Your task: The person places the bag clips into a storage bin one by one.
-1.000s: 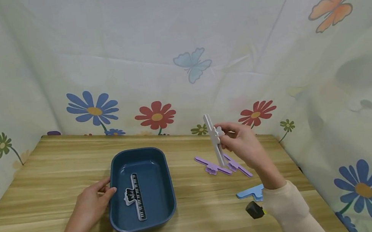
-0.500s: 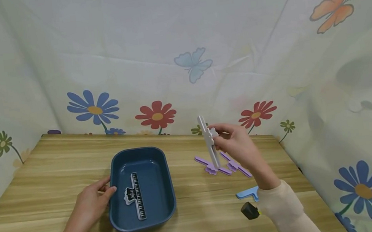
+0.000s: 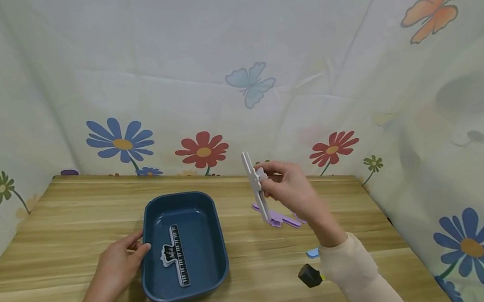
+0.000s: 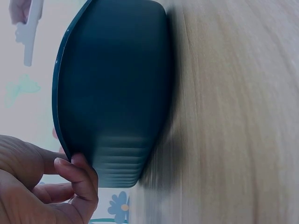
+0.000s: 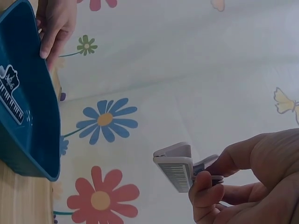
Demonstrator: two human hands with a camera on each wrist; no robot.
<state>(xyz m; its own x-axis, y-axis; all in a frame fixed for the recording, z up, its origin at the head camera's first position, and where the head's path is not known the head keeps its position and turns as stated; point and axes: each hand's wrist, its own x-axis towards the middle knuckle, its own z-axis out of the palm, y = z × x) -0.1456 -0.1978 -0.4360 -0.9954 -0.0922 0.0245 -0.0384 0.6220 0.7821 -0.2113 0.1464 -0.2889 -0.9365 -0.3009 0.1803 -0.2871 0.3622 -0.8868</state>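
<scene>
The right hand [image 3: 289,190] pinches a white clip [image 3: 256,185] upright at 3 o'clock of the tray [image 3: 218,253], whose rim the left hand [image 3: 120,264] grips, steadying it.

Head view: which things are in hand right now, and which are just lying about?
In hand:
right hand pinching white clip
left hand holding blue tray
piano-key clip in tray

Lying about:
purple clips
light blue clip
small black object
</scene>
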